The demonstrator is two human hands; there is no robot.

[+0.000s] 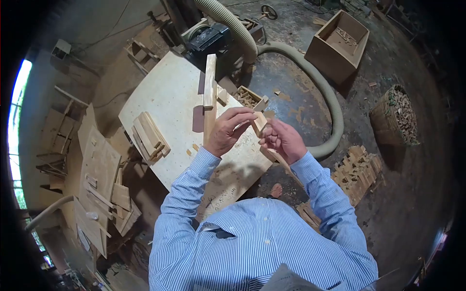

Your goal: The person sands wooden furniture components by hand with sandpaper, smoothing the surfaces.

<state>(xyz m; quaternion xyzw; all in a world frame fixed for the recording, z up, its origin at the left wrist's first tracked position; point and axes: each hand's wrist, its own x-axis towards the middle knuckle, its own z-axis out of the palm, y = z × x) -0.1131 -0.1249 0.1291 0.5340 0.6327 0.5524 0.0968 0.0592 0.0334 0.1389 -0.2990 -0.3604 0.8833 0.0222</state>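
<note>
Between my two hands is a small wooden block [259, 122], held up over the right side of the pale worktable [170, 92]. My left hand [228, 130] pinches its left side with the fingertips. On the other side, the fingers of my right hand [284, 140] close on the block's right edge. Behind my left hand a long wooden fence [209, 80] runs across the table, with a small wood piece [222, 95] beside it. A box of small offcuts [250, 98] sits at the table's far right edge.
A stack of wooden strips [149, 136] lies on the table's left. A ribbed hose [335, 106] curves over the floor on the right. Beyond it stand a large wooden box [335, 58] and a basket of wood scraps [395, 116]. Piled blocks [357, 172] lie at lower right.
</note>
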